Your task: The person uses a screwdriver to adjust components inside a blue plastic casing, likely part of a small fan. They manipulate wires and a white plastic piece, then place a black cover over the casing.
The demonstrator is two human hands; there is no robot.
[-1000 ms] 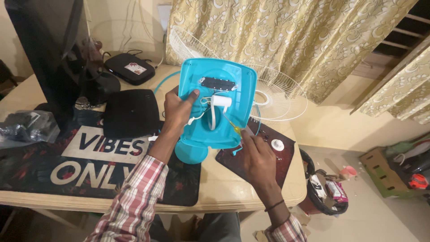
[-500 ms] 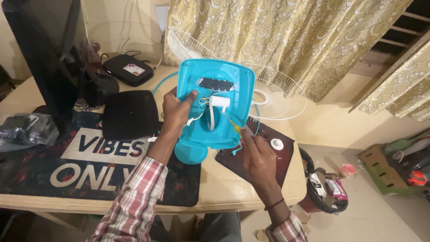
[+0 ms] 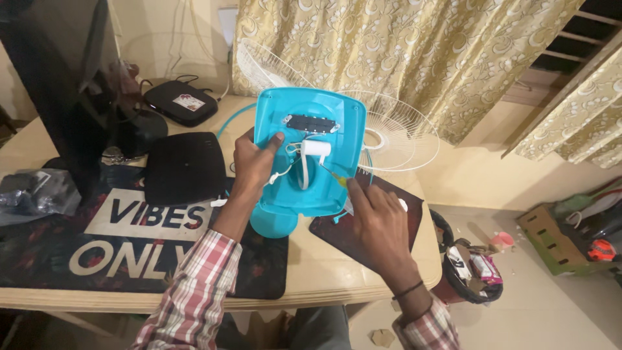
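Near the desk's (image 3: 363, 285) right edge, the left hand (image 3: 254, 159) is gripping the turquoise fan base (image 3: 304, 162), upturned, fingers pinching its left rim. The right hand (image 3: 379, 220) is pressing fingertips together on a small tool at the wiring (image 3: 304, 159). The hollow plastic looks light and stiff; the rim seems the safest hold, the wires fragile.

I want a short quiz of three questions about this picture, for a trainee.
1. True or false: the left hand grips the turquoise housing at its left edge.
2. What lies behind the housing? A) white wire fan grille B) a laptop C) a bucket
3. Fill in: the right hand is at the housing's lower ____ corner.

Key: 1 true. 2 A, the white wire fan grille. 3 right; whether it holds a tool there cannot be told.
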